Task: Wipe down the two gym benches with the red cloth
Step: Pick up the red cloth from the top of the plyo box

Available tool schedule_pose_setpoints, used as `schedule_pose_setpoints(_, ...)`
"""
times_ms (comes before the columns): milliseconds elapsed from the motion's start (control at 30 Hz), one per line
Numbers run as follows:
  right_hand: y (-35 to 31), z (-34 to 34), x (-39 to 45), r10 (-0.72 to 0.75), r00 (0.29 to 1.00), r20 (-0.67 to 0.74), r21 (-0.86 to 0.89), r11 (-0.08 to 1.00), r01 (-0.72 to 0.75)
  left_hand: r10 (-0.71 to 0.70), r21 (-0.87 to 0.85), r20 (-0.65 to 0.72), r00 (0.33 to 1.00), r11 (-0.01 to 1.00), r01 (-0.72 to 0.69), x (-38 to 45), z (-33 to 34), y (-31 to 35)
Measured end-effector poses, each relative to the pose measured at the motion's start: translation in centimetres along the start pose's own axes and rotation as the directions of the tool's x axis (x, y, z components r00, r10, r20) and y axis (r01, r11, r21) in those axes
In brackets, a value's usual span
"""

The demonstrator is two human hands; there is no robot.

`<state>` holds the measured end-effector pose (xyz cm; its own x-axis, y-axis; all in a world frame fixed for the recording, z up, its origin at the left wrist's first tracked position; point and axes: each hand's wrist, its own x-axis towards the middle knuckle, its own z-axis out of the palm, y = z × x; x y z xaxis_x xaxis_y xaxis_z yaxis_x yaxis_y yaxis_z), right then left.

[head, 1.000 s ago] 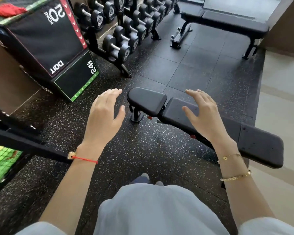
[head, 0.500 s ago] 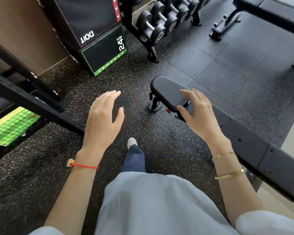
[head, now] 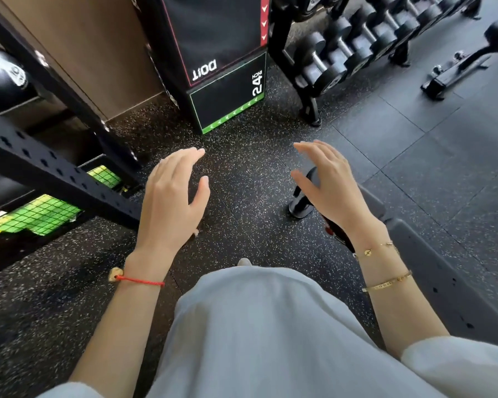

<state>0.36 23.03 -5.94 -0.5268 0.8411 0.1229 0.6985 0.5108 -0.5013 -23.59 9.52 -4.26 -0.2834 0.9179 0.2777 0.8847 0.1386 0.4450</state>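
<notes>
Two hands out in front of me, both empty: left hand (head: 170,202) and right hand (head: 332,191) held palm-down with fingers loosely spread, touching nothing. Pale, soft fabric of my clothing fills the near foreground.

Near bench (head: 431,271) runs along my right side, partly behind the right wrist; matte dark padding, rounded edges, small holes in its side panel, a disc-shaped foot on the floor under my right palm.

Floor (head: 242,173): black rubber with pale speckle, giving way to smooth grey tiles on the right.

Left: perforated black steel rack beam (head: 55,173). Ahead: plyo box (head: 222,67), square-edged, black vinyl with green and red trim, "24 INCH" printed. Beside it a dumbbell rack (head: 357,50), knurled handles and dull round heads. Second bench (head: 472,64): only its frame and one pad end show, far right.

Red cloth: not in view. Judgement: wiping not begun; step in hand is fetching the cloth. Next move calls for locating it, gripping it with one hand, then flat strokes along the near pad.
</notes>
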Motion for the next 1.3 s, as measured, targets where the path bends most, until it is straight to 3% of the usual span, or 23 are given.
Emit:
schedule_pose_setpoints(533, 0.1, 6.3, 24.8, -0.063, 0.994, 0.091, 0.078, 0.995, 0.056, -0.176, 0.042, 0.001, 0.984, 0.983, 0.176, 19.2, 2.6, -11.1)
schedule_pose_setpoints(967, 2.2, 4.7, 56.4, -0.275, 0.955, 0.108, 0.041, 0.961, 0.273, -0.241, 0.067, -0.179, 0.954, 0.964, 0.256, 44.5, 5.5, -16.7)
schedule_pose_setpoints(1300, 3.0, 8.1, 70.1, -0.287, 0.943, 0.169, 0.079, 0.957, 0.277, -0.321, 0.050, -0.196, 0.926, 0.940, 0.337, 56.8, 8.1, -21.9)
